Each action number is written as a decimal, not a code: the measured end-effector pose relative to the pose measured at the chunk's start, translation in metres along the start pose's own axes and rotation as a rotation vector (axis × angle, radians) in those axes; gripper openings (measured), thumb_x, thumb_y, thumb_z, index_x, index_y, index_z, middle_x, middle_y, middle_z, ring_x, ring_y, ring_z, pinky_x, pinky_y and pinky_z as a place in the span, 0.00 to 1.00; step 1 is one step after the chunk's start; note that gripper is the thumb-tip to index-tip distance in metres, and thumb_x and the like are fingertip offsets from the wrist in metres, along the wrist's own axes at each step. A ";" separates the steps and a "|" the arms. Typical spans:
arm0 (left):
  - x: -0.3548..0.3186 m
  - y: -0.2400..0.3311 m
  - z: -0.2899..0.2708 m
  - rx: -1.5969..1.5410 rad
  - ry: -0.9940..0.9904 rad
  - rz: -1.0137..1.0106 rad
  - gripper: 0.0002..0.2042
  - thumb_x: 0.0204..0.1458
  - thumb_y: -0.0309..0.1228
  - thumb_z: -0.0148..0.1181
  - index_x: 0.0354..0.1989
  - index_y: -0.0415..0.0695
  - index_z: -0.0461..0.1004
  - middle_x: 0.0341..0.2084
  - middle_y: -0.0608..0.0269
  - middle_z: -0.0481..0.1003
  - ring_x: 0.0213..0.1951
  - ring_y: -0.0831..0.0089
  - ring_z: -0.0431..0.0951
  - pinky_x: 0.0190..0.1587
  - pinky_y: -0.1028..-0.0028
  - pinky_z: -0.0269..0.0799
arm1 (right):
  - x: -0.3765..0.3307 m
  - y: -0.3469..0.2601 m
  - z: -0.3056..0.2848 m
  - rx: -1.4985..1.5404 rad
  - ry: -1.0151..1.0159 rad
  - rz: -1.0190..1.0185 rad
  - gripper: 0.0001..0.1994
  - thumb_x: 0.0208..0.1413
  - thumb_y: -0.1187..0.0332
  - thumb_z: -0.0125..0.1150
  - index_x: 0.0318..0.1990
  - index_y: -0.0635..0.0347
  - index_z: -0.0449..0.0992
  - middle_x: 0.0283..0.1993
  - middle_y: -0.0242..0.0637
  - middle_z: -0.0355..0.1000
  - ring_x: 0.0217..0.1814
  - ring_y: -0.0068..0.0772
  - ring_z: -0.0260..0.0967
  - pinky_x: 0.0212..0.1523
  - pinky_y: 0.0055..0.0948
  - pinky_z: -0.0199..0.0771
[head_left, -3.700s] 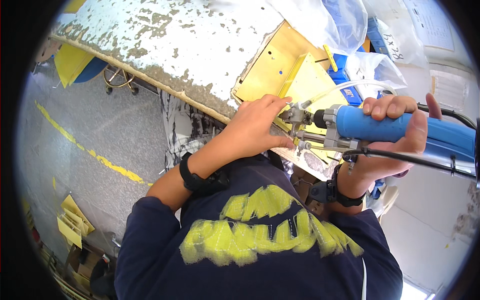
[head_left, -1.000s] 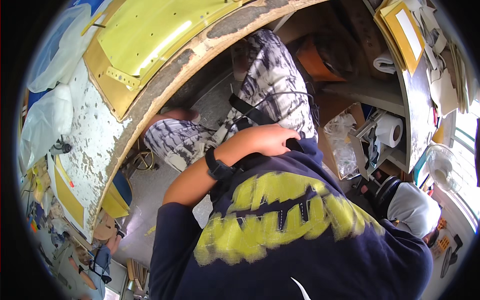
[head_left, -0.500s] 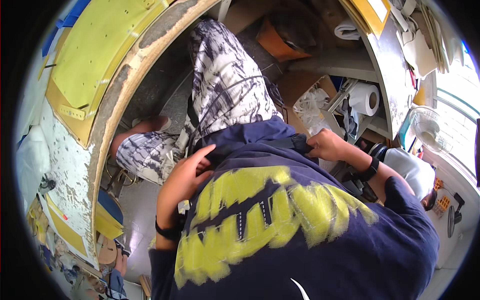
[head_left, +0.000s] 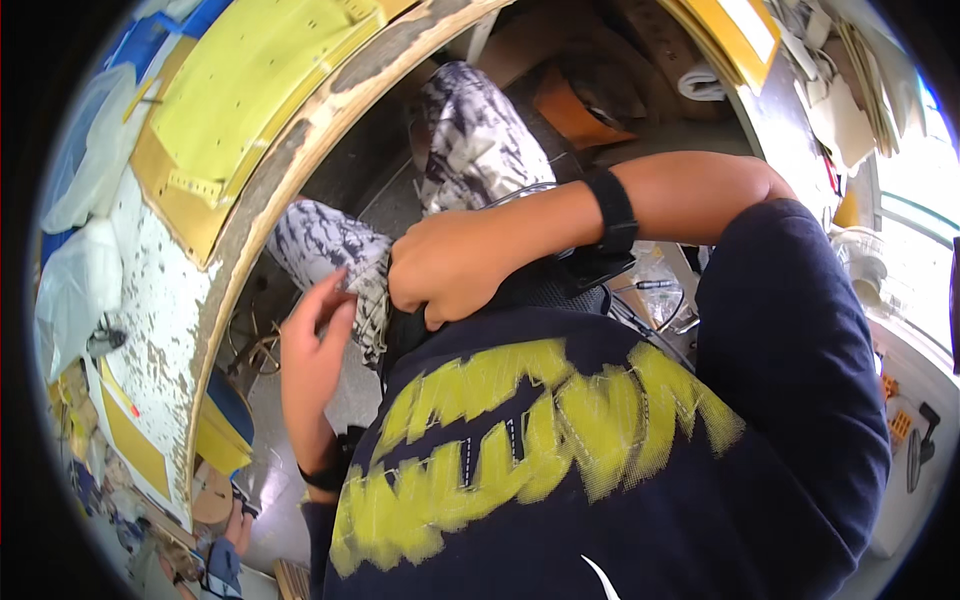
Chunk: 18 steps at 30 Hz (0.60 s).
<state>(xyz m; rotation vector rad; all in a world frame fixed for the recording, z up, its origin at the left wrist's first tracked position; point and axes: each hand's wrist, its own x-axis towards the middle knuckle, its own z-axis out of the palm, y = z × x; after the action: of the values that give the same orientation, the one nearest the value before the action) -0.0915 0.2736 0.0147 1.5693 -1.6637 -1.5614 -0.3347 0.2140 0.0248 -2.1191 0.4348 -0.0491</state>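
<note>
My right forearm reaches across my waist. My right hand point(head_left: 447, 265) is closed at the left side of my lap, knuckles up; what its fingers hold is hidden beneath it. A black mesh waist belt point(head_left: 545, 287) runs under that wrist, above the hem of my dark shirt point(head_left: 620, 520). Just left of it, my left hand point(head_left: 318, 340) is raised with thumb and fingers apart and slightly bent, nothing visible in it. Black bands circle both wrists. Below the hands are my black-and-white patterned trousers point(head_left: 480, 130).
A worn, curved workbench edge point(head_left: 235, 240) bends around my left and front, with a yellow perforated board point(head_left: 265, 85) on it. Beneath the bench lies an orange box point(head_left: 580, 112). Plastic bags point(head_left: 80, 290) hang at the far left. Another person point(head_left: 228, 560) sits at lower left.
My right hand has swung from the right side of my waist across to the left. My left hand has moved off my waist, outward and left. My knees have shifted.
</note>
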 end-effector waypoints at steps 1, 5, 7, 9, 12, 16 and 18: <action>0.013 0.003 -0.001 -0.002 0.004 0.050 0.17 0.56 0.24 0.54 0.56 0.39 0.70 0.36 0.61 0.77 0.37 0.78 0.74 0.43 0.77 0.69 | 0.009 -0.004 -0.001 -0.036 -0.089 0.024 0.12 0.43 0.60 0.62 0.23 0.61 0.74 0.25 0.48 0.72 0.32 0.54 0.71 0.33 0.48 0.69; 0.048 0.010 0.011 -0.070 -0.024 0.073 0.17 0.56 0.24 0.55 0.55 0.40 0.70 0.38 0.57 0.77 0.39 0.76 0.76 0.44 0.75 0.71 | 0.009 0.009 -0.002 0.075 -0.146 -0.016 0.12 0.48 0.61 0.62 0.26 0.62 0.77 0.25 0.48 0.73 0.30 0.50 0.72 0.31 0.44 0.70; 0.055 0.012 0.030 -0.090 -0.163 0.091 0.18 0.55 0.24 0.57 0.55 0.39 0.70 0.40 0.56 0.77 0.41 0.73 0.77 0.46 0.73 0.71 | -0.027 0.014 -0.022 0.277 0.132 0.125 0.11 0.52 0.63 0.62 0.30 0.63 0.79 0.25 0.46 0.74 0.28 0.42 0.72 0.31 0.36 0.71; 0.059 0.014 0.053 -0.124 -0.296 0.132 0.21 0.52 0.28 0.62 0.55 0.39 0.69 0.43 0.53 0.76 0.44 0.67 0.77 0.49 0.70 0.71 | -0.093 0.030 -0.023 0.433 0.477 0.466 0.10 0.57 0.66 0.60 0.37 0.67 0.78 0.29 0.36 0.74 0.31 0.22 0.69 0.36 0.25 0.70; 0.056 0.019 0.068 -0.044 -0.415 0.144 0.23 0.51 0.33 0.64 0.55 0.40 0.69 0.44 0.53 0.75 0.46 0.64 0.76 0.49 0.69 0.70 | -0.179 0.056 0.010 0.636 0.610 0.783 0.12 0.60 0.64 0.57 0.43 0.66 0.75 0.32 0.31 0.73 0.35 0.19 0.69 0.38 0.21 0.71; 0.066 0.025 0.073 -0.045 -0.454 0.157 0.24 0.50 0.34 0.65 0.55 0.40 0.70 0.46 0.53 0.74 0.46 0.65 0.74 0.50 0.69 0.69 | -0.222 0.051 0.062 0.921 0.590 0.923 0.14 0.61 0.62 0.56 0.48 0.63 0.73 0.34 0.30 0.73 0.36 0.18 0.69 0.41 0.21 0.71; 0.066 0.032 0.070 0.005 -0.488 0.167 0.25 0.49 0.34 0.65 0.55 0.40 0.70 0.48 0.53 0.73 0.48 0.63 0.74 0.51 0.68 0.69 | -0.221 0.048 0.082 0.880 0.517 0.909 0.15 0.60 0.61 0.56 0.49 0.63 0.72 0.33 0.30 0.73 0.36 0.19 0.69 0.38 0.22 0.70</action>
<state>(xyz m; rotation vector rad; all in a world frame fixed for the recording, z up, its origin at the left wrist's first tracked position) -0.1850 0.2405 -0.0067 1.0654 -1.9812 -1.9541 -0.5394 0.3279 -0.0313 -0.8977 1.3569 -0.2176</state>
